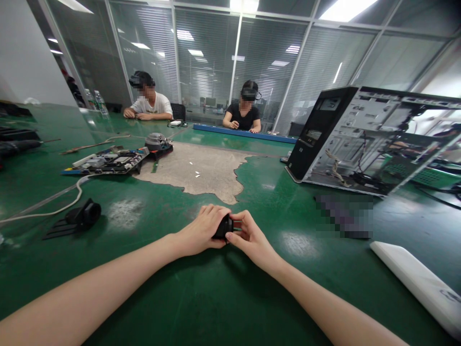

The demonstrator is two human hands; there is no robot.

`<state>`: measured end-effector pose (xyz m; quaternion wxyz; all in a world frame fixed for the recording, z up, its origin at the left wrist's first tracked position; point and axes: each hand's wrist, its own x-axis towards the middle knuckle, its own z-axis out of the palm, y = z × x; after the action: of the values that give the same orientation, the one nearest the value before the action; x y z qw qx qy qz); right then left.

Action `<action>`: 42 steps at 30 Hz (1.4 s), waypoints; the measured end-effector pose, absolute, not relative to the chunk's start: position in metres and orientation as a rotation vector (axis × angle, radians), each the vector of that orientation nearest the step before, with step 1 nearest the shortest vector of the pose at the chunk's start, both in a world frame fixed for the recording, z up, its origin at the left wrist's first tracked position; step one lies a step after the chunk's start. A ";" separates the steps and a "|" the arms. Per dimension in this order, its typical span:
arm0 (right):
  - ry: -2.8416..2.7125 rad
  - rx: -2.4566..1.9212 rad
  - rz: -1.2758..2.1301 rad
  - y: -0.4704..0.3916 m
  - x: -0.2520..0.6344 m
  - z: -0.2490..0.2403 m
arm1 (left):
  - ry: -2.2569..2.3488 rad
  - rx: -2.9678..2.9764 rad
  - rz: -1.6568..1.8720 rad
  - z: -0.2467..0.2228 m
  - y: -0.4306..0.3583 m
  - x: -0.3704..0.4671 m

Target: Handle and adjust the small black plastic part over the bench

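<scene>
Together, the left hand (201, 230) and right hand (248, 235) close around one small black part (224, 227), low over the green table (216, 298); the left grips its body, and the right fingertips pinch its end, likely steadying it for fine work. Nearby lie one open PC case (374, 139), one circuit board (108, 162), one white cable (54, 202), and two people sit opposite.

On the tabletop (151, 288) — circuit board (108, 162) far left, open computer case (374, 139) far right, small part (224, 227) between both hands, near.
</scene>
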<state>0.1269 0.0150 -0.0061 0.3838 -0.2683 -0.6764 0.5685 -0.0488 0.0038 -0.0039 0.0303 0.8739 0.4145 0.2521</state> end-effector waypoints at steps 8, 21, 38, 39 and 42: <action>-1.691 -0.702 1.425 0.015 0.125 -0.006 | 1.291 2.680 0.789 -0.005 0.004 -0.049; -1.676 -0.671 1.466 0.015 0.126 -0.006 | 1.286 2.685 0.783 -0.003 0.003 -0.048; -1.676 -0.686 1.458 0.015 0.125 -0.008 | 1.295 2.695 0.769 -0.004 0.003 -0.048; -1.664 -0.692 1.465 0.016 0.125 -0.007 | 1.297 2.693 0.770 -0.004 0.004 -0.048; -1.665 -0.733 1.445 0.017 0.124 -0.007 | 1.302 2.695 0.766 -0.004 0.004 -0.048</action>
<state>0.1236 0.0166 -0.0067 0.3980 -0.2896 -0.6574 0.5705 -0.0482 0.0040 -0.0041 0.0259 0.8720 0.4213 0.2480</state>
